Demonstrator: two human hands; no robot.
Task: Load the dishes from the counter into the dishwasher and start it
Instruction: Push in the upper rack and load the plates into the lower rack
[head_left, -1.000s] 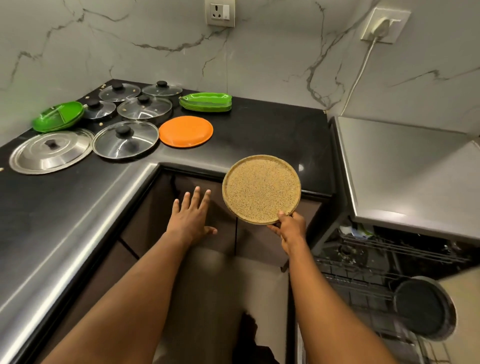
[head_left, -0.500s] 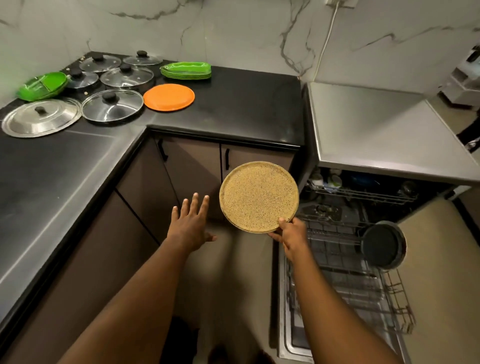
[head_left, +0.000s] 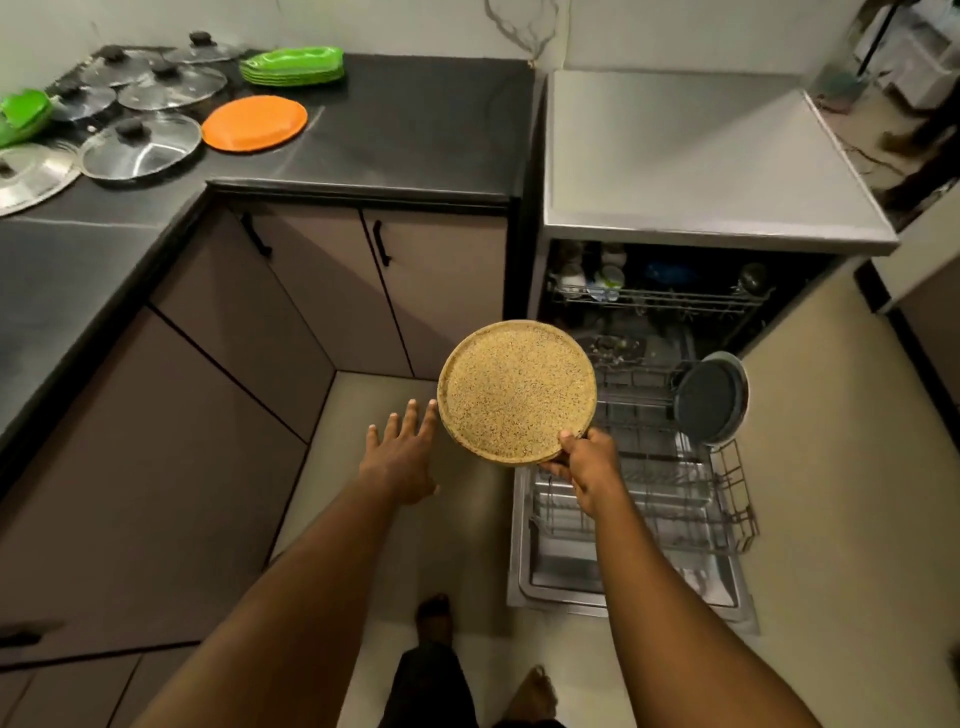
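The right hand (head_left: 587, 464) pinches the plate (head_left: 517, 391) at its 5 o'clock rim, tilted face-up over the rack's (head_left: 731, 483) 10 o'clock corner, likely ready to slot in upright. The left hand (head_left: 400, 462) hovers empty, fingers spread, at the plate's 8 o'clock, probably for balance
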